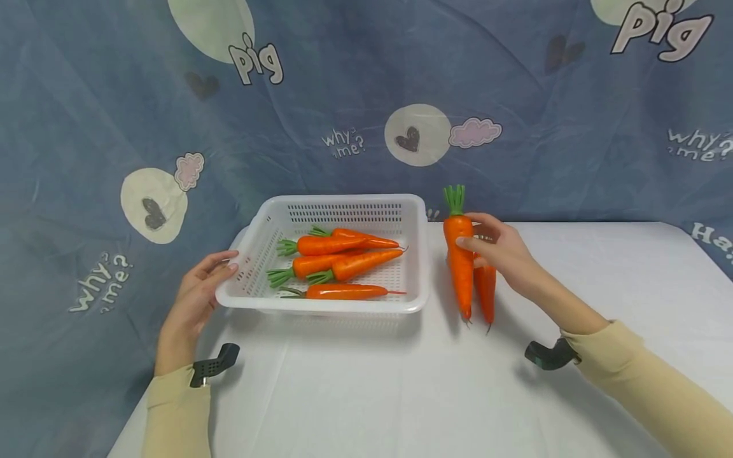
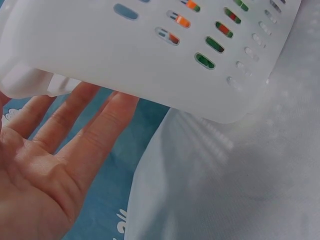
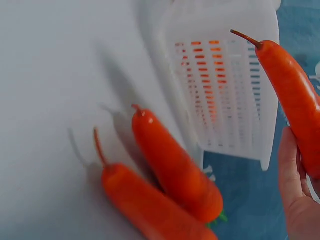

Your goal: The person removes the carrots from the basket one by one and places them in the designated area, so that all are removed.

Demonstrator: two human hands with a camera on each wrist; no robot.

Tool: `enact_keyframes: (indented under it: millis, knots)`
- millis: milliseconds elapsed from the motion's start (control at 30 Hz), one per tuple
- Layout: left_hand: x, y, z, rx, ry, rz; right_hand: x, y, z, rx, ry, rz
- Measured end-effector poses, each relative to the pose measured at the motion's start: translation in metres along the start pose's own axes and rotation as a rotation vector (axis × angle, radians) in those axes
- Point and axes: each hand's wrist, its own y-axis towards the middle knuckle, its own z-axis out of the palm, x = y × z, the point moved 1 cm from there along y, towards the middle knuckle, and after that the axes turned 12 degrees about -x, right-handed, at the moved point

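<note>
A white slotted plastic basket (image 1: 343, 306) stands on the table with several orange carrots (image 1: 352, 291) lying inside. My left hand (image 1: 197, 289) holds its left rim; in the left wrist view the fingers (image 2: 107, 122) reach up under the rim. My right hand (image 1: 509, 257) grips a carrot (image 1: 460, 270) to the right of the basket, green top up and tip down. In the right wrist view this carrot (image 3: 287, 85) is raised above two more carrots, one nearer (image 3: 145, 200) and one beside it (image 3: 175, 167), on the table. The hand partly hides them in the head view.
A white cloth covers the table (image 1: 355, 388). Behind and to the left hangs a blue printed curtain (image 1: 321, 76). The basket's left end reaches the table's left edge. Dark camera mounts (image 1: 552, 354) sit on both wrists.
</note>
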Motion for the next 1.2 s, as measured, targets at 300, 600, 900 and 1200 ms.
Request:
enact_keyframes:
  millis: [300,600,900,1200]
  knots:
    - [-0.002,-0.001,0.001,0.003,-0.002,-0.001,-0.012,-0.006,-0.019,0.0,0.002,0.013]
    - [-0.001,0.0,0.001,0.0,0.001,0.0,-0.025,-0.009,-0.038,-0.027,-0.036,0.032]
    - [0.002,0.001,-0.001,-0.012,0.009,0.011,-0.035,-0.009,-0.054,-0.047,-0.09,0.035]
    - [0.001,0.001,-0.001,-0.014,0.03,0.008,-0.043,-0.01,-0.066,-0.053,-0.159,0.043]
